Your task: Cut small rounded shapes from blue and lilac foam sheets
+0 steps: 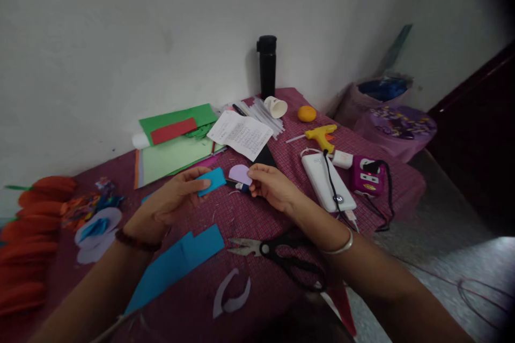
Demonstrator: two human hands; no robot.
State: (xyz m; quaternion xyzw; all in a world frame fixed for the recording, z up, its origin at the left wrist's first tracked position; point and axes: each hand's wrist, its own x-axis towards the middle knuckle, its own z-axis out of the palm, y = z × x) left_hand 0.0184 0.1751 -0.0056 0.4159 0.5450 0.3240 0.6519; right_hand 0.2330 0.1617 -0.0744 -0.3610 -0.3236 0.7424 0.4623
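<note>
My left hand [173,198] pinches a small blue paper piece [212,180] above the red checked tablecloth [249,214]. My right hand [271,187] is closed on a pale purple rounded paper piece [240,173], together with a small dark object [238,186] at the fingertips. The two pieces are held close together, a little apart. Black-handled scissors [277,257] lie shut on the cloth just below my right wrist. A long blue paper strip [177,265] lies under my left forearm.
Green and red paper sheets [177,134], a written note [243,134], a white cup [276,106], a black flask [267,66], an orange [307,113], a yellow glue gun [322,135], a white power bank [326,179] and a magenta device [368,176] sit behind. Orange paper shapes [32,236] lie left.
</note>
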